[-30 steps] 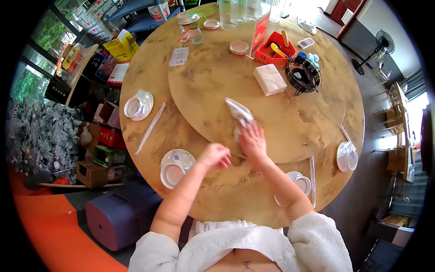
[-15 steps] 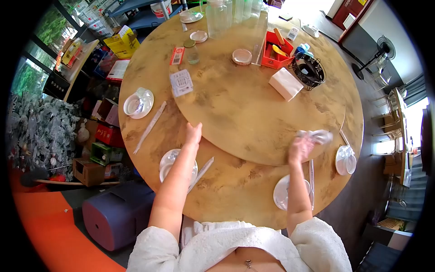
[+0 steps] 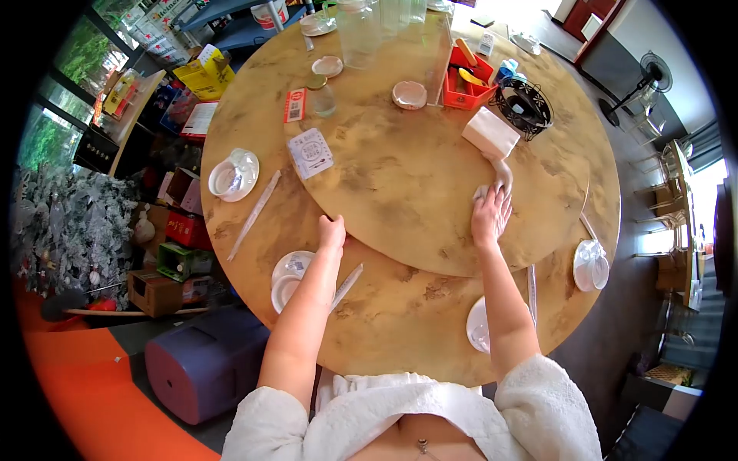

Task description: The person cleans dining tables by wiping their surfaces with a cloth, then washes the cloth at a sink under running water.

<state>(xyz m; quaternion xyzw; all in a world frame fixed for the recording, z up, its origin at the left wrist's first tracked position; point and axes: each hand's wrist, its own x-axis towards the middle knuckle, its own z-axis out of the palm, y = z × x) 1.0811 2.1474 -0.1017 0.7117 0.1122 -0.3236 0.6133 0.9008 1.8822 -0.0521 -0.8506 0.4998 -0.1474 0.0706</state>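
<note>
My left hand [image 3: 332, 232] is closed on the near-left rim of the round wood-patterned turntable [image 3: 415, 192]. Farther right, my right hand [image 3: 490, 217] lies palm down on the turntable, its fingers pressed over a crumpled white cloth [image 3: 502, 174]. Part of the cloth sticks out past the fingertips, close to a white pack of tissues [image 3: 490, 132]. Below my left hand, a wrapped dish set [image 3: 288, 284] sits partly behind the forearm. Another wrapped set [image 3: 477, 326] is half hidden by my right forearm.
On the turntable are a black wire basket [image 3: 523, 111], a red box [image 3: 467, 91] with tools, a glass jar [image 3: 323, 100], a printed card [image 3: 310, 153] and glass pitchers [image 3: 357, 34]. Wrapped dishes [image 3: 234, 175] and chopsticks [image 3: 255, 215] lie on the outer table. A purple-blue bin [image 3: 201, 365] stands left.
My right hand has swept the cloth leftward and farther from me, toward the tissue pack. My left hand stays at the turntable's rim, its fingers now curled in more.
</note>
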